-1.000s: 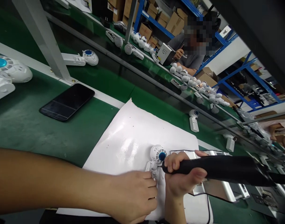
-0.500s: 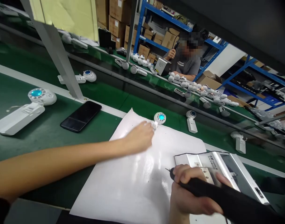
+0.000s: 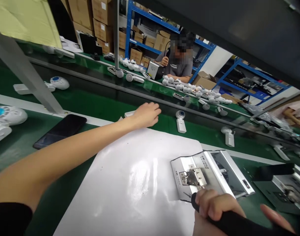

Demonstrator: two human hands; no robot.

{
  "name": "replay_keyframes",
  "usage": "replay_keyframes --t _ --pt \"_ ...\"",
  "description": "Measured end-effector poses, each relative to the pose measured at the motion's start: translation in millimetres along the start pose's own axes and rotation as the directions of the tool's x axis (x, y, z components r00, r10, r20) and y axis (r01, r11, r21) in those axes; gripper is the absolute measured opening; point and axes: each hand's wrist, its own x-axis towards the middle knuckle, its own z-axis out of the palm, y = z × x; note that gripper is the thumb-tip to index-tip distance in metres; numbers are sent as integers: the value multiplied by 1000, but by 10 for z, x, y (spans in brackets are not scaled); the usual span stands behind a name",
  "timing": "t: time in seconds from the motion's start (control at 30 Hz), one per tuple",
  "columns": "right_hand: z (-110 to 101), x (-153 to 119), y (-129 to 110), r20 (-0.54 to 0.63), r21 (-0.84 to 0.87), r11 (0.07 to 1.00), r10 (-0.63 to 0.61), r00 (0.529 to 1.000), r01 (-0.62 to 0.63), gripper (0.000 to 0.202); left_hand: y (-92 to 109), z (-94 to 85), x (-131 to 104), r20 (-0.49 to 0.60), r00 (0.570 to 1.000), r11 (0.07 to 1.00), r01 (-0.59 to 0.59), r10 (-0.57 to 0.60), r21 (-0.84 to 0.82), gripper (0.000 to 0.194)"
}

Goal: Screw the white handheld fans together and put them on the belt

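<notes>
My left hand (image 3: 148,114) reaches over the green conveyor belt (image 3: 95,105) beyond the white sheet, its fingers stretched forward and slightly bent. Part of a white handheld device (image 3: 129,113) shows beside its wrist; the rest is hidden by the hand, so contact cannot be made out. In the lower right, my right hand (image 3: 218,209) wraps round a black electric screwdriver (image 3: 234,224). Its tip points left, near the front edge of a silver screw feeder (image 3: 189,177). A glossy white sheet (image 3: 130,183) covers the bench between both hands.
A black phone (image 3: 61,130) lies left, near a white device with a blue light (image 3: 9,116). Another white device (image 3: 181,122) sits on the belt. A metal post (image 3: 29,75) rises at left. Across the line, a person (image 3: 180,62) works behind rows of white devices.
My left hand has moved forward from the sheet to over the belt. The blue-lit device near it is now mostly hidden. The screwdriver has shifted lower and right. The view has swung right.
</notes>
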Motion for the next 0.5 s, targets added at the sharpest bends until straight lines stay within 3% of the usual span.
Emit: replay_keyframes --t 0.07,0.13,0.2,0.27,0.37,0.5 --pt "8 171 -63 -16 -35 999 -3 1000 2 51 288 202 295 22 994 992 -108 109 -65 29" --pt "114 318 -105 -104 -69 998 -4 995 -3 49 567 437 544 45 984 979 -168 174 -118 38" --pt "259 395 -101 -194 -127 992 -42 980 17 56 779 651 711 68 980 972 -175 187 -155 43" --pt "377 399 -55 -203 -171 985 -59 977 24 54 891 798 794 81 981 969 -162 179 -184 39" --pt "438 342 33 -205 -178 984 -55 977 18 48 899 855 783 51 984 962 -152 168 -225 35" --pt "362 276 76 -163 -167 985 -59 985 32 47 844 679 512 -44 989 948 -148 141 -283 30"
